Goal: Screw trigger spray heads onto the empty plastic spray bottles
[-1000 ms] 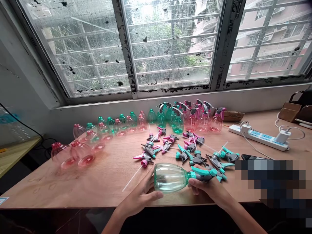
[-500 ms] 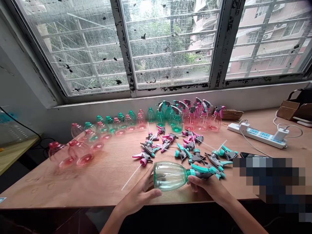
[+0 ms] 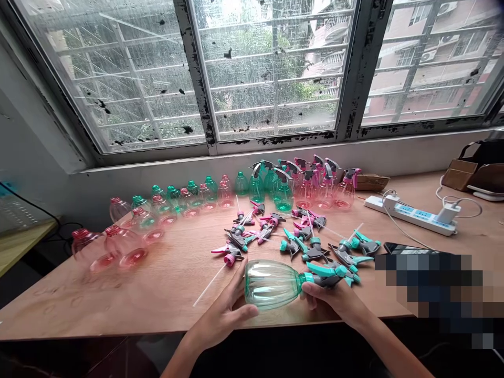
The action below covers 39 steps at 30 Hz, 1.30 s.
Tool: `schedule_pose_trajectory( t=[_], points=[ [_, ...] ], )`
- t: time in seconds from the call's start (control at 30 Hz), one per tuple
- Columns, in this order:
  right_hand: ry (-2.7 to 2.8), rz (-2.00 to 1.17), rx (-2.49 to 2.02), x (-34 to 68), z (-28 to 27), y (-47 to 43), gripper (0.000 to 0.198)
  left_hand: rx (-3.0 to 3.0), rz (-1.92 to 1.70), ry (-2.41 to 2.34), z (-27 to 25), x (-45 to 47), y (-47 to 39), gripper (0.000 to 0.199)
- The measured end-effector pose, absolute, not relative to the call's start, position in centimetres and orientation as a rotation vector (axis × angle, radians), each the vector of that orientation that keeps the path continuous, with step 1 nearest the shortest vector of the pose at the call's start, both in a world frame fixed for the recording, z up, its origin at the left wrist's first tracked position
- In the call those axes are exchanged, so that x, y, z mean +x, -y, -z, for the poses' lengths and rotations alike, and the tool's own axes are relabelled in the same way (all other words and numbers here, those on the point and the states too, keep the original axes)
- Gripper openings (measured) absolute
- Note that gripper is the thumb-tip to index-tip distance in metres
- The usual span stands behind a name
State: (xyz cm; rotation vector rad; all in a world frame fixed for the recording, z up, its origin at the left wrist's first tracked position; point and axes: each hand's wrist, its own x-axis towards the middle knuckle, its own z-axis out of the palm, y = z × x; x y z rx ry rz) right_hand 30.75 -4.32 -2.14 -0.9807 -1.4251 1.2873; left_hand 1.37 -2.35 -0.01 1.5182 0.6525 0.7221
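Observation:
A clear green spray bottle (image 3: 271,284) lies sideways in the air over the table's front edge, its base to the left. Its grey and teal trigger head (image 3: 326,274) is on the neck, pointing right. Fingers of my left hand (image 3: 232,304) curl round the bottle's base, thumb below. My right hand (image 3: 331,296) grips the neck and collar, with some fingers hidden behind. Just beyond lie loose teal and grey trigger heads (image 3: 315,251) and pink and grey ones (image 3: 230,255), several with white dip tubes.
Open pink bottles (image 3: 126,247) and green bottles (image 3: 142,219) stand at the left and back. Several bottles with trigger heads (image 3: 283,194) stand by the window wall. A power strip (image 3: 409,215), a dark phone (image 3: 413,249) and a cardboard box (image 3: 466,176) are on the right.
The view has shifted slightly, so everything sits a little further left. Both hands keep their hold on the spray bottle, which has barely moved.

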Motion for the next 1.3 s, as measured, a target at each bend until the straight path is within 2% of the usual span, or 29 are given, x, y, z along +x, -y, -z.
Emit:
schedule_pose_trajectory(
  t=[0.07,0.27,0.4,0.5,0.57,0.7,0.87,1.03,1.17,1.23,1.3],
  points=[
    [1.423,-1.279,-0.986,30.7,2.1,4.3,0.04,1.508,-0.712,-0.657,0.0,1.4,2.4,0.091],
    [1.414,-1.265,-0.98,30.8,2.2,4.2,0.044,1.58,-0.72,-0.669,-0.4,1.6,2.6,0.095],
    [1.441,-1.27,-0.992,30.7,2.0,4.3,0.042,1.555,-0.73,-0.66,-0.8,1.7,2.6,0.111],
    [1.406,-1.298,-0.981,30.5,1.6,4.6,0.03,1.53,-0.767,-0.692,-1.0,1.6,2.5,0.095],
    [1.409,-1.3,-0.972,30.4,1.5,4.8,0.03,1.542,-0.768,-0.688,-0.9,1.4,2.5,0.085],
    [1.368,-1.324,-0.966,30.4,1.8,5.1,0.041,1.667,-0.705,-0.654,-0.7,1.0,2.6,0.091],
    [1.221,-1.415,-0.932,30.5,2.2,5.2,0.039,2.134,-0.776,-0.784,-1.7,1.0,3.6,0.075],
    [1.435,-1.129,-0.956,30.4,1.9,6.3,0.025,1.955,-0.771,-0.84,-2.2,1.1,4.4,0.105],
    [1.693,-0.748,-0.988,30.3,1.2,7.2,0.03,1.832,-0.643,-0.903,-2.1,0.8,4.2,0.087],
    [1.709,-0.714,-0.988,30.1,1.0,7.3,0.031,1.85,-0.596,-0.934,-2.2,0.7,4.1,0.081],
    [1.627,-0.828,-1.033,29.8,0.9,7.2,0.028,1.889,-0.588,-0.99,-2.4,0.8,4.0,0.083]
  ],
)
